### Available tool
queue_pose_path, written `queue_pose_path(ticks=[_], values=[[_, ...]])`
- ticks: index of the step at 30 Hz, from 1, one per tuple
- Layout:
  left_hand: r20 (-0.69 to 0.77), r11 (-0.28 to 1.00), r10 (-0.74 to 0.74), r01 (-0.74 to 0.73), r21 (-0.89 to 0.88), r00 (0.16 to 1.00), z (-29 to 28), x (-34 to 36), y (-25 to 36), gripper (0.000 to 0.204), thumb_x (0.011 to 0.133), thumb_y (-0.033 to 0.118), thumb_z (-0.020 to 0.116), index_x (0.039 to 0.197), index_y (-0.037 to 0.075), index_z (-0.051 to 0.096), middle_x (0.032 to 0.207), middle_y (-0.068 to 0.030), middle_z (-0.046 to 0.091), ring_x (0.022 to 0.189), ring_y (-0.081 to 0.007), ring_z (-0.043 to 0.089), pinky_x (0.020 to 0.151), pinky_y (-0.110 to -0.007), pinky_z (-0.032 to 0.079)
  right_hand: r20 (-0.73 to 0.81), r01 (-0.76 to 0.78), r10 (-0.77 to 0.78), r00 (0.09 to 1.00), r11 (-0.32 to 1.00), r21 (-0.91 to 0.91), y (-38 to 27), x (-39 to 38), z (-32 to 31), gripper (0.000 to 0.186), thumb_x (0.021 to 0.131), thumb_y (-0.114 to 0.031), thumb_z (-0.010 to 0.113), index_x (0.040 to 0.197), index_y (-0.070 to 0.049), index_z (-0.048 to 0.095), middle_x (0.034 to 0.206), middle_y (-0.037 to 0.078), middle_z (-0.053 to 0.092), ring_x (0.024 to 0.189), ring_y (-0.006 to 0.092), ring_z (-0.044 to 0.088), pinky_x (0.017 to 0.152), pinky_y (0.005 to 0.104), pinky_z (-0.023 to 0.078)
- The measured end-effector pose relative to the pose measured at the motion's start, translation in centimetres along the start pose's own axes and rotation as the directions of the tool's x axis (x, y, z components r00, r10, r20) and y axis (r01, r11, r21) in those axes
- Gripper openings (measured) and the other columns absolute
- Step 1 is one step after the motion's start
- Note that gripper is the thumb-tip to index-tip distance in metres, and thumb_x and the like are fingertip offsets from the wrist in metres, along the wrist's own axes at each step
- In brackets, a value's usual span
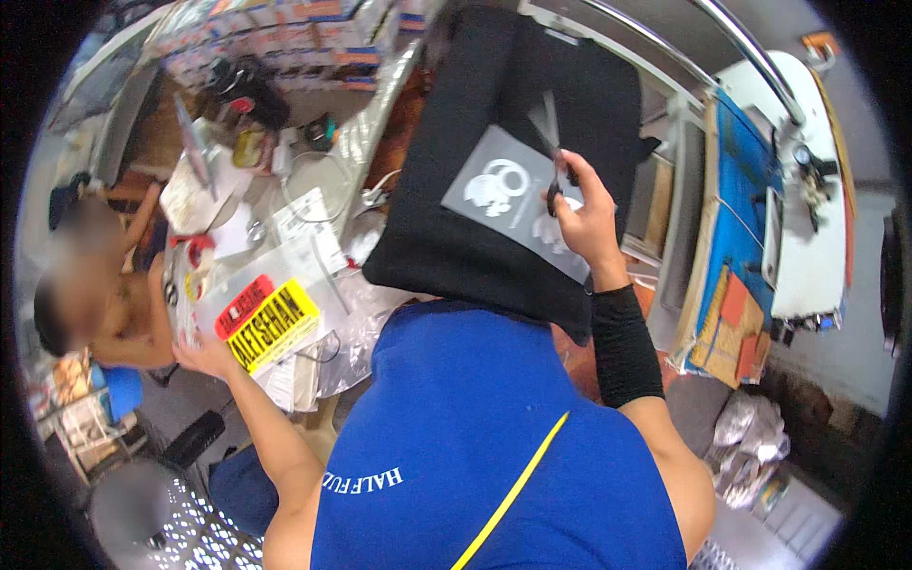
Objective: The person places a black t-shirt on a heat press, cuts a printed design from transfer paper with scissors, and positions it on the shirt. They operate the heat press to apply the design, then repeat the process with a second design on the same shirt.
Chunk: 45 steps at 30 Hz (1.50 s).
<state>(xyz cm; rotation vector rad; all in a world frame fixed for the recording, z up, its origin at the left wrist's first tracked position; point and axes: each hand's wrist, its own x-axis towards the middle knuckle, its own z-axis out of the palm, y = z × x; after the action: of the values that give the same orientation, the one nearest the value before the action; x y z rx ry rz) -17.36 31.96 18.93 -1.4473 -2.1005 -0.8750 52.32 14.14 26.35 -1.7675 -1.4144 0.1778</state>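
My right hand (591, 220) is closed around black-handled scissors (554, 195), their blurred blades pointing up and away from me. Under it lies a translucent film sheet (475, 180) with white printed figures, resting on a black garment (427, 223) spread flat in front of me. Off to the left, my left hand (207, 355) grips the near-left edge of a clear film sheet (228, 294). That sheet carries a red and a yellow printed block with lettering and is held over the cluttered table.
Papers (304, 223), plastic wrap (356, 318) and a tape roll (198, 255) crowd the left table. Another person (128, 309) is at the far left. On the right stand a blue board (736, 190) and a white machine (807, 266) with metal bars overhead.
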Motion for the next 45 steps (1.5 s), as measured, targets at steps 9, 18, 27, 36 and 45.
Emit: queue_pose_path(ticks=[9, 18, 27, 36, 45], values=[[-0.249, -0.233, 0.968, -0.235, -0.944, 0.042, -8.3, -18.0, 42.4, 0.036, 0.08, 0.008, 0.077, 0.114, 0.009, 0.068, 0.126, -0.0109, 0.066, 0.132, -0.0327, 0.058, 0.116, -0.057, 0.04, 0.353, -0.692, 0.612, 0.708, 0.498, 0.523, -4.6, -10.7, -4.3, 0.056, 0.1, -0.004, 0.063, 0.154, -0.011, 0.049, 0.091, 0.008, 0.068, 0.07, 0.014, 0.067, 0.062, 0.0272, 0.056], [0.003, -0.081, 0.985, -0.467, -0.88, -0.175, -7.3, -21.4, 52.2, 0.064, 0.094, 0.049, 0.068, 0.145, 0.01, 0.058, 0.158, -0.0162, 0.045, 0.153, -0.0407, 0.031, 0.124, -0.066, 0.017, 0.467, -0.772, 0.762, 0.449, 0.068, 0.632, -8.0, -21.4, -2.8, 0.061, 0.102, -0.012, 0.067, 0.159, -0.017, 0.044, 0.099, 0.006, 0.065, 0.079, 0.0142, 0.066, 0.066, 0.0295, 0.059], [-0.414, -0.437, 0.899, -0.223, -0.871, -0.144, -8.7, -25.4, 52.7, 0.027, 0.086, 0.017, 0.077, 0.112, 0.011, 0.073, 0.13, -0.0068, 0.068, 0.135, -0.0319, 0.057, 0.12, -0.058, 0.037, 0.274, -0.633, 0.833, 0.48, 0.113, 0.766, -8.0, -18.7, 1.5, 0.062, 0.105, -0.022, 0.065, 0.16, -0.01, 0.039, 0.096, 0.007, 0.063, 0.074, 0.0145, 0.066, 0.058, 0.0275, 0.058], [-0.45, -0.452, 0.891, -0.212, -0.866, -0.062, -8.6, -25.9, 52.3, 0.016, 0.087, 0.008, 0.071, 0.103, 0.007, 0.075, 0.12, -0.0066, 0.074, 0.125, -0.0345, 0.064, 0.113, -0.057, 0.045, 0.235, -0.651, 0.864, 0.445, 0.132, 0.747, -7.8, -16.9, 1.2, 0.059, 0.104, -0.025, 0.067, 0.157, -0.015, 0.045, 0.088, 0.001, 0.06, 0.065, 0.0101, 0.062, 0.053, 0.0246, 0.053], [-0.466, -0.459, 0.885, -0.225, -0.86, -0.026, -8.5, -26.1, 52.3, 0.017, 0.087, 0.01, 0.068, 0.101, 0.007, 0.075, 0.116, -0.0067, 0.075, 0.123, -0.0345, 0.066, 0.11, -0.058, 0.047, 0.222, -0.676, 0.882, 0.417, 0.138, 0.723, -7.9, -16.4, 1.1, 0.059, 0.103, -0.027, 0.069, 0.156, -0.013, 0.046, 0.082, -0.001, 0.059, 0.06, 0.0075, 0.059, 0.047, 0.0226, 0.048]])
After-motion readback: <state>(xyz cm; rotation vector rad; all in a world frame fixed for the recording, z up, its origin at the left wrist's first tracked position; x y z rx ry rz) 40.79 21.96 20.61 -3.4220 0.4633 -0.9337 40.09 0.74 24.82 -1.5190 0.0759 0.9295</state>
